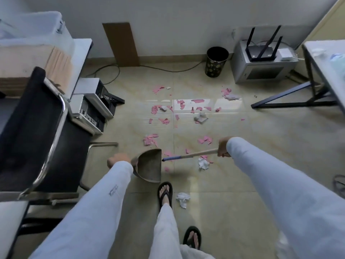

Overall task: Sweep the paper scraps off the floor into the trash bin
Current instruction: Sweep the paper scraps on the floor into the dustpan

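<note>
Pink paper scraps (165, 120) lie scattered over the beige tiled floor ahead of me, with crumpled white paper balls (203, 163) among them. My left hand (118, 159) grips the handle of a grey dustpan (149, 166), held just above the floor with its mouth facing right. My right hand (223, 146) is closed on a wooden broom handle (192, 155) that points left toward the dustpan; the broom head is not visible. A black trash bin (216, 61) with a gold pattern stands against the far wall.
A black chair (37, 128) with a chrome frame and stacked computer cases (93, 107) crowd the left. A grey cabinet with a router (261, 60) sits right of the bin. A table's dark legs (298, 98) stand at right. Cables run along the wall.
</note>
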`<action>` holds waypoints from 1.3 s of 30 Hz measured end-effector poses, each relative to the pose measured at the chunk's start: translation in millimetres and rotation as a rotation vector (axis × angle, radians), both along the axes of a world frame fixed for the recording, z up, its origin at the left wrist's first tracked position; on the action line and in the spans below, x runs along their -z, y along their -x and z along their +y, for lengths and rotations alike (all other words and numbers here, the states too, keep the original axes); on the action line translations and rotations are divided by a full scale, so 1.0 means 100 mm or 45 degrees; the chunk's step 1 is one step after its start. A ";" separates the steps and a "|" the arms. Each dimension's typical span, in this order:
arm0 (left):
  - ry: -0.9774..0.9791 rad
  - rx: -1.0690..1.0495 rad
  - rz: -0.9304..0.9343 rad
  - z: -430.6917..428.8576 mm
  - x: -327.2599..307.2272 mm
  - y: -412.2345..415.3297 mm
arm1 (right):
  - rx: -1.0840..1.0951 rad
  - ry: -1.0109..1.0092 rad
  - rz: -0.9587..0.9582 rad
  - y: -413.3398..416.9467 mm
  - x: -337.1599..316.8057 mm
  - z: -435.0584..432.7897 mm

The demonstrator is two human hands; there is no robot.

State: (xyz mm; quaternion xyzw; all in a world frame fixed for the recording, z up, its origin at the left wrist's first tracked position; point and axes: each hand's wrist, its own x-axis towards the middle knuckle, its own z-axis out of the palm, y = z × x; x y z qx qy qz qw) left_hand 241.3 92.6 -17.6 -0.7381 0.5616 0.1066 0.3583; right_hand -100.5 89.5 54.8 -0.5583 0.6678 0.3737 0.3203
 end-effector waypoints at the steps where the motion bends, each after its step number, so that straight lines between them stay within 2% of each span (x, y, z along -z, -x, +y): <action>1: -0.030 -0.003 -0.002 0.10 0.05 0.00 | 0.039 -0.003 -0.027 0.03 0.09 0.07; 3: -0.037 -0.026 -0.017 0.32 0.18 -0.01 | 0.049 -0.056 0.018 0.07 0.22 0.29; 11: -0.113 -0.091 0.000 0.69 0.42 -0.01 | 0.298 -0.052 -0.106 0.07 0.62 0.87; 17: -0.180 -0.154 0.029 0.58 0.61 -0.24 | 0.533 -0.016 -0.120 -0.18 0.88 1.08; 24: -0.350 -0.042 -0.030 0.19 0.72 -0.42 | 0.677 -0.027 -0.123 -0.55 1.10 1.26; 28: -0.430 0.063 -0.053 0.14 0.89 -0.47 | 0.600 -0.069 -0.129 -0.82 1.11 1.35; 34: -0.545 0.021 -0.039 0.06 1.05 -0.76 | 0.434 -0.199 -0.146 -1.19 1.27 1.69; 37: -0.547 0.101 0.034 0.02 1.10 -0.88 | 0.344 -0.217 -0.146 -1.24 1.26 1.77; 39: -0.585 0.119 -0.003 0.05 1.06 -0.85 | 0.287 -0.195 -0.141 -1.22 1.25 1.78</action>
